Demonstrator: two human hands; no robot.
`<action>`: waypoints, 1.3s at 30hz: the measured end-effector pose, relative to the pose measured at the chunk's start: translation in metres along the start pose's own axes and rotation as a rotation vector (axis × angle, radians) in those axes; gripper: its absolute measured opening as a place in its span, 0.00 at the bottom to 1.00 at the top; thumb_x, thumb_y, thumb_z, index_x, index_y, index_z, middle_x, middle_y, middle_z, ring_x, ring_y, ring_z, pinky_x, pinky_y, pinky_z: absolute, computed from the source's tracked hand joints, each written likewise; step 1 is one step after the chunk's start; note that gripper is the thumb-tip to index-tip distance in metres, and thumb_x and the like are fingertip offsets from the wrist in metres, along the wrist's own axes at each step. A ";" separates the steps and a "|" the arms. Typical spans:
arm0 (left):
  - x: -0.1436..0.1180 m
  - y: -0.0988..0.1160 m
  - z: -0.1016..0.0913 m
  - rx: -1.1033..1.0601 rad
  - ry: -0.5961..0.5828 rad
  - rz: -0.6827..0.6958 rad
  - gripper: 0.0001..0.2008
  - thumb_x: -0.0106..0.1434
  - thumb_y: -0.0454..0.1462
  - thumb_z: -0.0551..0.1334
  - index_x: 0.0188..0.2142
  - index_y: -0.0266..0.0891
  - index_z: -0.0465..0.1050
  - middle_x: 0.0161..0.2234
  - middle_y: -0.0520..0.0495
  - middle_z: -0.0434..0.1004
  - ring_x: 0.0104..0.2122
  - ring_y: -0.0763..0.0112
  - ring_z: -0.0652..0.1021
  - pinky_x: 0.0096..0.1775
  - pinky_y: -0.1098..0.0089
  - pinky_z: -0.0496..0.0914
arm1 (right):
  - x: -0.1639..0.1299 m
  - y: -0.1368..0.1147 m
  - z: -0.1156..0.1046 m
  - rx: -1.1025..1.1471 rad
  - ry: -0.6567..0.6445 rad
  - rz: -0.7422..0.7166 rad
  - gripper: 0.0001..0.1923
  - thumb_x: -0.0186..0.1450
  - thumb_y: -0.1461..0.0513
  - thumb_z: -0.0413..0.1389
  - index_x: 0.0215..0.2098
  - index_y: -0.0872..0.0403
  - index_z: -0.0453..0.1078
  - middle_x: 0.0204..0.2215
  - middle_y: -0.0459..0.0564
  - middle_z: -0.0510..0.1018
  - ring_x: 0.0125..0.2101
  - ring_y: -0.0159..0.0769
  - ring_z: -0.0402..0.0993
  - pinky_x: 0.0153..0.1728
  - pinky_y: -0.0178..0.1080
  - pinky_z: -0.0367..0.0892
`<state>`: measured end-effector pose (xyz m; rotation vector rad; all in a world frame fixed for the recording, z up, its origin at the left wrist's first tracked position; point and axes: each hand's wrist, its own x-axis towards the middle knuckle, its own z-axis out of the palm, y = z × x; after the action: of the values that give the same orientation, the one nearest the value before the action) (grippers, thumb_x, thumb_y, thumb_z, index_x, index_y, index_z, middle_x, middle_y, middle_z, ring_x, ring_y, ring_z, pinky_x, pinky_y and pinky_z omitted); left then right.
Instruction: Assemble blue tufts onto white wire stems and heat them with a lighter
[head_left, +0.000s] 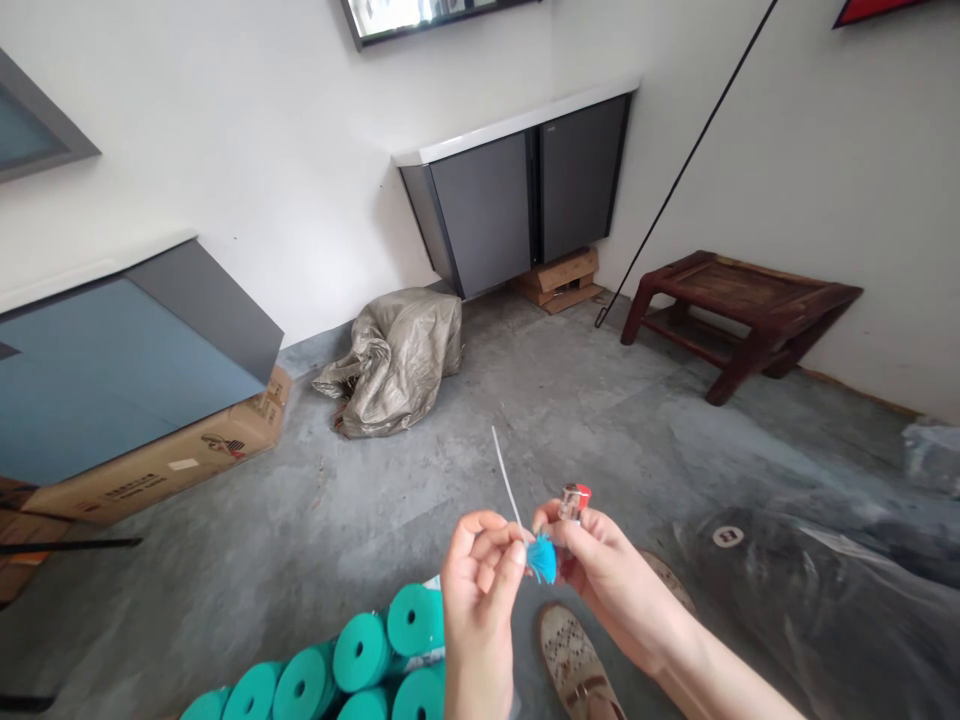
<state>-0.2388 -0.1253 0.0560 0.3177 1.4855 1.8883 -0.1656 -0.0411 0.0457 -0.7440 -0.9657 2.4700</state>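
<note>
In the head view, my left hand pinches a thin white strip between thumb and fingers. The strip points up and away from the hand. Below the pinch, a bright blue tuft of fibres fans out between my two hands. My right hand is closed around a small lighter with a red end and a shiny, clear-looking part; the rest of it is hidden in the palm. The right fingertips come close to the tuft's top. Whether they touch it, I cannot tell.
Several teal rolls stand below left on the grey floor. A crumpled grey sack lies ahead. A brown wooden stool is at right, near dark plastic-wrapped goods. A cardboard box lies at left.
</note>
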 end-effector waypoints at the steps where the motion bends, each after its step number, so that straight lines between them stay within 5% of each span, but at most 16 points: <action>1: 0.000 0.000 0.000 0.012 -0.007 0.014 0.14 0.50 0.37 0.67 0.33 0.37 0.63 0.28 0.48 0.75 0.29 0.75 0.73 0.32 0.76 0.67 | 0.000 0.001 0.000 0.056 -0.012 0.017 0.10 0.52 0.59 0.58 0.22 0.57 0.63 0.16 0.42 0.62 0.20 0.25 0.54 0.24 0.31 0.52; 6: -0.001 -0.002 -0.001 0.030 -0.029 0.048 0.13 0.51 0.37 0.66 0.32 0.37 0.63 0.28 0.49 0.75 0.28 0.75 0.74 0.31 0.77 0.68 | 0.002 0.005 -0.003 0.259 -0.066 0.137 0.10 0.50 0.60 0.60 0.23 0.57 0.64 0.16 0.40 0.58 0.18 0.24 0.52 0.22 0.30 0.51; 12: -0.002 0.001 0.000 0.162 0.071 0.128 0.11 0.51 0.37 0.66 0.31 0.37 0.66 0.29 0.47 0.76 0.32 0.74 0.76 0.36 0.78 0.69 | -0.001 -0.001 -0.006 -0.059 0.008 0.088 0.10 0.53 0.57 0.56 0.26 0.57 0.65 0.19 0.42 0.60 0.20 0.26 0.52 0.24 0.32 0.52; 19: -0.002 -0.010 -0.009 0.586 0.168 0.568 0.05 0.56 0.34 0.61 0.34 0.37 0.71 0.33 0.45 0.77 0.35 0.70 0.77 0.37 0.74 0.72 | -0.005 -0.009 -0.013 -0.401 0.031 0.009 0.26 0.62 0.44 0.41 0.20 0.56 0.58 0.15 0.41 0.53 0.19 0.28 0.48 0.23 0.34 0.47; 24: -0.001 -0.013 -0.014 0.797 0.138 0.771 0.08 0.58 0.29 0.58 0.37 0.41 0.68 0.35 0.51 0.76 0.37 0.75 0.77 0.39 0.76 0.72 | -0.008 -0.008 -0.004 -0.442 0.128 0.080 0.26 0.59 0.44 0.44 0.16 0.54 0.54 0.12 0.41 0.53 0.17 0.28 0.48 0.22 0.34 0.46; 39: -0.002 -0.011 -0.014 0.866 0.142 0.830 0.10 0.59 0.29 0.58 0.39 0.43 0.66 0.34 0.53 0.75 0.35 0.78 0.77 0.38 0.78 0.73 | 0.000 0.003 -0.006 -0.551 0.044 0.006 0.23 0.63 0.50 0.38 0.15 0.54 0.48 0.13 0.41 0.50 0.16 0.26 0.45 0.19 0.35 0.44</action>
<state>-0.2419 -0.1361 0.0415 1.3929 2.4739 1.7001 -0.1622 -0.0402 0.0393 -0.9578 -1.6541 2.1882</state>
